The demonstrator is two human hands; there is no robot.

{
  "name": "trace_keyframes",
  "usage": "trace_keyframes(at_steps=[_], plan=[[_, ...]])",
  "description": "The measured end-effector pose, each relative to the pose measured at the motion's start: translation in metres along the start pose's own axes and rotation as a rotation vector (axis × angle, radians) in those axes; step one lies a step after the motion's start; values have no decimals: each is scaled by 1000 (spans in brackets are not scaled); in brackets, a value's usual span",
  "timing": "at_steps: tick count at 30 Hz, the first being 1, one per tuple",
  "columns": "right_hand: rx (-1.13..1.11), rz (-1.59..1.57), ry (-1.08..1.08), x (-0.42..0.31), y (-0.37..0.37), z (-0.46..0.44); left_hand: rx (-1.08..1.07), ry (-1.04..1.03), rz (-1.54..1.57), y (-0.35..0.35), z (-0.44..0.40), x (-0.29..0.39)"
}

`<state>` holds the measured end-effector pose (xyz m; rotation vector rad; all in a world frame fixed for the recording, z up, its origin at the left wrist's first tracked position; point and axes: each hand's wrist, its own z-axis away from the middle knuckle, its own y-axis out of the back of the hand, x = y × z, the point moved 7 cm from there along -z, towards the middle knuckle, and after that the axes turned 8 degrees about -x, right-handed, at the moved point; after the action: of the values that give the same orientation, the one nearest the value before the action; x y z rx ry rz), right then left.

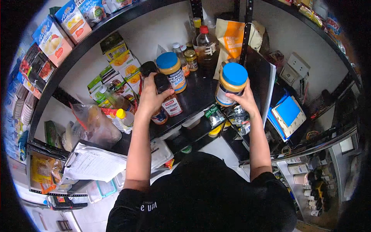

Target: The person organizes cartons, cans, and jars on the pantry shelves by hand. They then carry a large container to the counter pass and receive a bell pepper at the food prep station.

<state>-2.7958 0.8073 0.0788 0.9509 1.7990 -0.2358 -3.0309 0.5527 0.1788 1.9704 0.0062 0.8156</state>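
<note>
My left hand [152, 96] is closed on a black-capped spice bottle [171, 103] with a Red Pepper label, at the shelf's middle. Another black-capped bottle [159, 116] stands close beside it, partly hidden by my fingers. Just behind is a peanut butter jar [174, 75] with a blue lid, standing on the black shelf [198, 94]. Over on the right, my right hand [244, 99] grips a second blue-lidded jar [230, 86] by its lower side. That jar is near the shelf's front edge, in front of an orange and cream paper bag [230, 42].
Behind stands a dark bottle with a red cap [206, 44]. Food packets [123, 67], a plastic bag [96, 125] and a clipboard with papers [94, 160] are on the left. Blue-covered notepads [288, 112] and a wall socket [297, 65] are at the right.
</note>
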Motion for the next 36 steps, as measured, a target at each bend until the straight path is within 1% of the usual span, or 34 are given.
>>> trace_keyframes(at_steps=[4, 6, 7, 12, 13, 15, 17, 20, 22, 24, 26, 29, 36], plan=[[-5, 10, 29, 5, 1, 2, 116, -99, -2, 0, 10, 5], [5, 36, 22, 4, 1, 1, 139, -83, 5, 1, 16, 10], [-1, -27, -12, 1, 0, 1, 154, -101, -2, 2, 20, 14], [-36, 9, -5, 6, 2, -3, 171, -184, 13, 1, 33, 19], [-48, -25, -15, 6, 1, -3, 183, -199, 14, 3, 36, 23], [-63, -57, -27, 6, 1, -3, 172, -195, 24, 2, 36, 19], [-78, -17, -29, 5, 1, -6, 159, -192, 36, 0, 36, 17], [-84, -39, -26, 4, 0, -7, 188, -208, 11, 2, 37, 19], [-88, -56, -32, 6, 0, -8, 157, -168, 26, 1, 36, 17], [-92, -73, -36, 5, 2, -7, 160, -178, 30, 2, 36, 17], [-125, -63, -109, 3, 4, -5, 163, -189, 34, 2, 36, 18], [-127, -66, -141, 5, 6, -4, 157, -189, 39, 2, 37, 19], [-155, -93, -159, 7, 8, -3, 160, -186, 46, 4, 37, 22]])
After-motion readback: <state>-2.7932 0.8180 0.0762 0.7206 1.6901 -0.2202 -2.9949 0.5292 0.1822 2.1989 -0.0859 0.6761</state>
